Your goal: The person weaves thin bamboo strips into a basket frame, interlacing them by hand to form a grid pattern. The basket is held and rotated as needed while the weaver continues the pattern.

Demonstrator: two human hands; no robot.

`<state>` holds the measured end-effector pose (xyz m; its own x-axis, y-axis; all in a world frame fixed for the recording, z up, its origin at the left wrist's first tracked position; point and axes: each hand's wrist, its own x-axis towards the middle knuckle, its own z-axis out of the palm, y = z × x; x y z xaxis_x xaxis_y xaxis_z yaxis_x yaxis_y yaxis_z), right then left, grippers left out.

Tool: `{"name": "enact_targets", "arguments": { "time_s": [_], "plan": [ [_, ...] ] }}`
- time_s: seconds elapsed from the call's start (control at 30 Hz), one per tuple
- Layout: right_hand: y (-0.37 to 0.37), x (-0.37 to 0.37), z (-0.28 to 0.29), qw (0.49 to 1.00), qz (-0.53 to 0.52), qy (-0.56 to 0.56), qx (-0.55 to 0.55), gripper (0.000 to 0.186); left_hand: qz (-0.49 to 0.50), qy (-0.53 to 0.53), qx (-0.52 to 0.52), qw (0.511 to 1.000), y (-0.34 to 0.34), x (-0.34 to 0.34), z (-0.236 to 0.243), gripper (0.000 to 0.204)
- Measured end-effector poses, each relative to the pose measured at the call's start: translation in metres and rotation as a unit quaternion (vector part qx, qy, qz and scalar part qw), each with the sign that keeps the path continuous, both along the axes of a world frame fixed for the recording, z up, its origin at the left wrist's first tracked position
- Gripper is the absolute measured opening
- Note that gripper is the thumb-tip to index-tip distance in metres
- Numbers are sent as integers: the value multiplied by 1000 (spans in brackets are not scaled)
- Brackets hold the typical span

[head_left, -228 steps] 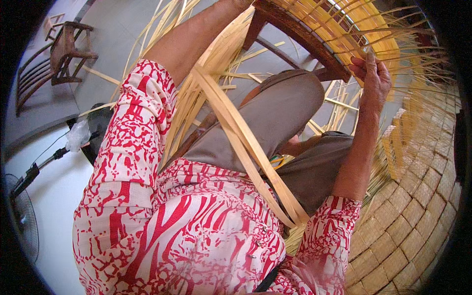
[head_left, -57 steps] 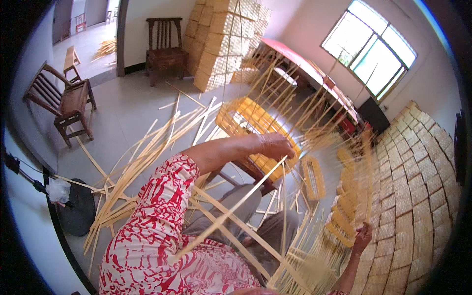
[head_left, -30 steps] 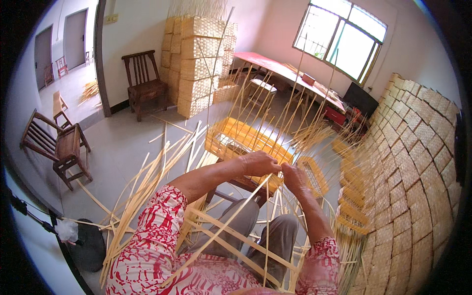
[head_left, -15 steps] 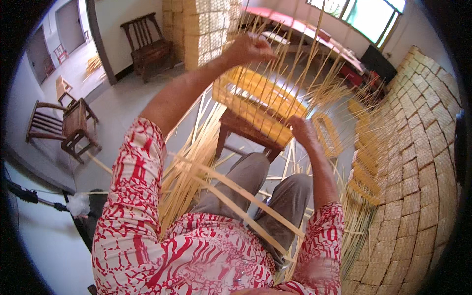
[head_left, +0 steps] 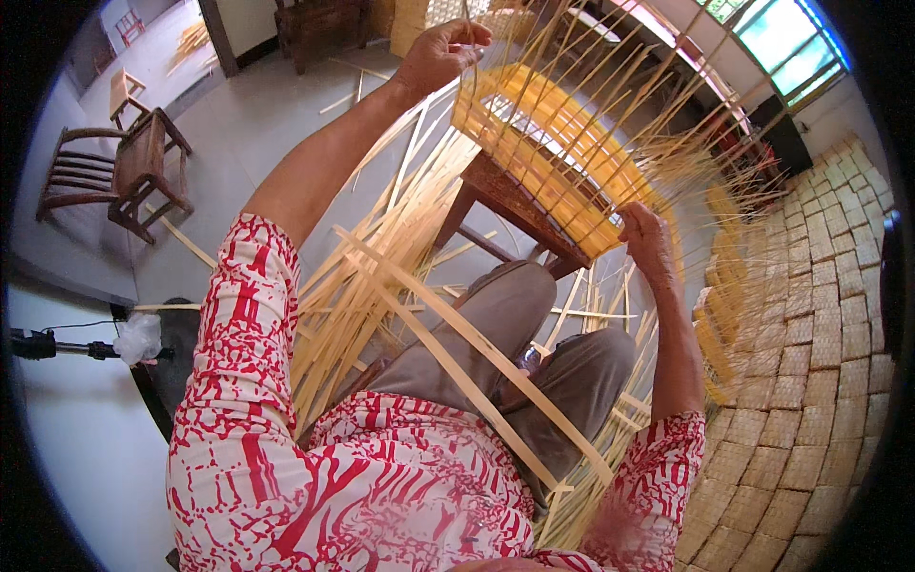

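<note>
Over grey flooring (head_left: 229, 157), our left hand (head_left: 440, 57) is pinching a thin tan strip (head_left: 466, 11) by the yellow oblong woven basket (head_left: 526, 172), our right hand (head_left: 651, 241) curling alongside, hold unclear.

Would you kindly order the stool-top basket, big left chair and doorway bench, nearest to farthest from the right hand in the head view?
1. Basket: right beside the right hand.
2. Chair: across at left.
3. Bench: beyond it, through the doorway.

Woven-strip basket (head_left: 536, 177), worn wooden stool (head_left: 498, 191)
</note>
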<state>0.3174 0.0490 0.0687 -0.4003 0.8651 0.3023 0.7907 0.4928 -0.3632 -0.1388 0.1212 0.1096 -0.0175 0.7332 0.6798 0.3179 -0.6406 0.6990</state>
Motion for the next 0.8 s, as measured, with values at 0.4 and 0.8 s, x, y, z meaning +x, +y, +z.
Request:
{"name": "enact_targets", "arguments": {
  "time_s": [0.4,0.8],
  "plan": [
    [-43,-26,34,993,-65,-97,27,23,97,281,55,953,47,-29,-73,23],
    [-62,15,-7,980,-167,42,97,19,34,292,72,953,25,1,-46,14]
  ]
}}
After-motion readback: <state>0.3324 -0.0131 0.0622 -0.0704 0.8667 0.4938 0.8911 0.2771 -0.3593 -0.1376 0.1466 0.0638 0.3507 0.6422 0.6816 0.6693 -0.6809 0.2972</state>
